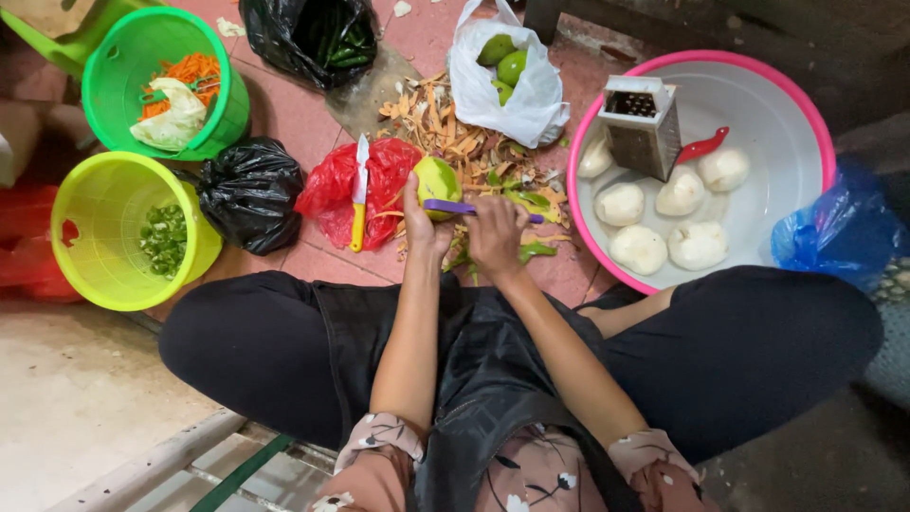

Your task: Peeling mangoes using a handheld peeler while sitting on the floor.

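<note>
My left hand grips a green mango from below, holding it above the floor in front of my crossed legs. My right hand holds a purple-handled peeler laid across the mango's lower side. Beneath and behind the hands lies a heap of peelings, orange and green. A white plastic bag with more green mangoes stands open behind the heap.
A pink-rimmed white basin at the right holds several peeled fruits, a metal box grater and a red-handled tool. A yellow-handled knife rests on a red bag. Green baskets of chopped vegetables and black bags stand at the left.
</note>
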